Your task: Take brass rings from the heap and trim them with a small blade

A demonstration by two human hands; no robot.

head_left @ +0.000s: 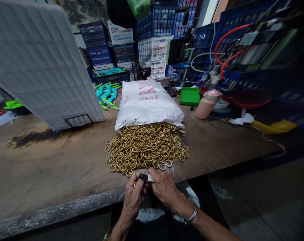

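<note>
At six o'clock, fingers of the left hand (134, 192) and right hand (165, 187) partly cover a small black-and-pale item (146, 178), too small to identify. Both forearms run off the bottom edge, which also crops a bracelet (107, 234) at seven o'clock. A white sack (149, 107) at twelve o'clock hides the far side of the brass-coloured ring pile (144, 147); its red print is too small to read. The grey padded panel (39, 63) at ten o'clock is cut off above and left. Machinery (252, 50) at two o'clock is blurred, fading into darkness.
</note>
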